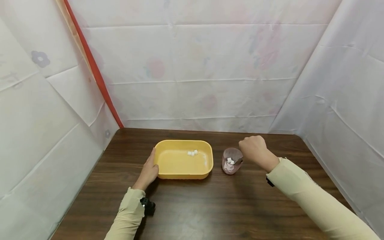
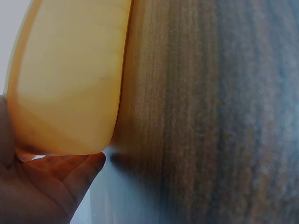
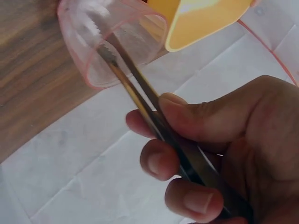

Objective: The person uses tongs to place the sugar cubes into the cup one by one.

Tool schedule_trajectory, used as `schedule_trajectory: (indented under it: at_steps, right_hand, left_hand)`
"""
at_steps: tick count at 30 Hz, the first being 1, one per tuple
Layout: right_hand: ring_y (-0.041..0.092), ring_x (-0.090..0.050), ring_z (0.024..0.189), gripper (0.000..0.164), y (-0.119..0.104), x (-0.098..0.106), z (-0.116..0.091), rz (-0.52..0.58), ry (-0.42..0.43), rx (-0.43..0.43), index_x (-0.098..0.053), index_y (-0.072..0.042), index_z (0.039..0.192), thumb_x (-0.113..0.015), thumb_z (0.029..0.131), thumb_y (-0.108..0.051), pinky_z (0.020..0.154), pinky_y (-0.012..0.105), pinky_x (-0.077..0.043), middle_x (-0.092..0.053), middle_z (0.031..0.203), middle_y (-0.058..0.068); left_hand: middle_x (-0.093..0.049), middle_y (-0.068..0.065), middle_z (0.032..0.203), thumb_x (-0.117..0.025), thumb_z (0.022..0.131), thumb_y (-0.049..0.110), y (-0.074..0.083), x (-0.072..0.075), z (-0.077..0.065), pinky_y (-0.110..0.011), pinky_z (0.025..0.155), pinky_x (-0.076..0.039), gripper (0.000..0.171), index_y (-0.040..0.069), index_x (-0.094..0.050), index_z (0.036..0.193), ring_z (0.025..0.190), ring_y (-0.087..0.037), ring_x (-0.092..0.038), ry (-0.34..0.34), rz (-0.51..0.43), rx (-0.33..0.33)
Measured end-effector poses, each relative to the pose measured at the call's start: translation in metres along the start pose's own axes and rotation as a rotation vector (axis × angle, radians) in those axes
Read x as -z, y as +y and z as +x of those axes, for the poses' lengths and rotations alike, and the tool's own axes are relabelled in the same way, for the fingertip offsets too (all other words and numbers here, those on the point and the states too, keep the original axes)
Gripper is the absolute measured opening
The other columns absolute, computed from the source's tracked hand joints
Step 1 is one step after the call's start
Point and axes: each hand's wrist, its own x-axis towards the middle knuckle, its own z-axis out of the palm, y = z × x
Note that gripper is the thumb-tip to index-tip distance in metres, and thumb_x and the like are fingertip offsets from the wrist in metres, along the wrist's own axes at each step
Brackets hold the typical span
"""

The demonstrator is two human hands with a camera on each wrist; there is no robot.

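Nearer to us than the yellow tray (image 1: pixel 180 166), we note a bare stretch of dark wood-grain tabletop (image 1: pixel 192 206) and two pale sleeves, the left sleeve (image 1: pixel 126 213) with a black device (image 1: pixel 148 206) strapped at the wrist.

At the tray's left end we record the left hand (image 1: pixel 149 171): it grips the near corner, thumb and fingers to either side of it. We find the tray flat on the tabletop, its floor mostly bare. Toward the tray's right end, past its middle, we count three white cubes (image 1: pixel 193 154) grouped close together.

To the right of the tray, just beside it and apart from it, we observe a translucent pink cup (image 1: pixel 231 152), standing on the tabletop. We see small white cubes (image 1: pixel 229 160) inside; the exact count we cannot tell.

Farther right of the tray, above the cup's right side, we log the right hand (image 1: pixel 255 148). It pinches metal tweezers (image 3: pixel 187 153) between thumb and fingers, serrated tips inside the cup's mouth; whether those tips touch a cube we cannot tell.

Beyond the tray we note a white printed cloth (image 1: pixel 195 56) with fold creases, and behind to the tray's left, a slanting red strip (image 1: pixel 93 63).
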Motion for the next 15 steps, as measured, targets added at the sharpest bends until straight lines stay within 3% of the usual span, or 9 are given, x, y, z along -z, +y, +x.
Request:
schedule_trajectory:
  at_steps: [8,15]
  right_hand:
    - [0.016,-0.049,0.05,0.026,-0.003,0.006,0.006,0.01,-0.128,-0.027,-0.057,-0.013,0.056,-0.08,0.065,-0.02,0.044,0.039,-0.047,-0.051,0.055,0.001]
    - [0.017,-0.049,0.05,0.032,0.002,0.017,0.002,0.04,-0.103,-0.049,-0.051,-0.014,0.053,-0.074,0.075,-0.018,0.044,0.04,-0.046,-0.048,0.054,0.0]
  left_hand:
    - [-0.002,-0.012,0.159,-0.031,0.089,-0.001,0.004,0.0,-0.002,-0.049,0.113,-0.012,0.075,0.011,0.004,0.154,0.143,-0.031,-0.008,-0.003,0.002,0.006]
    - [-0.003,-0.014,0.159,-0.031,0.089,-0.001,0.002,0.003,-0.002,-0.05,0.113,-0.012,0.075,0.011,0.004,0.154,0.143,-0.032,-0.007,0.001,-0.005,-0.004]
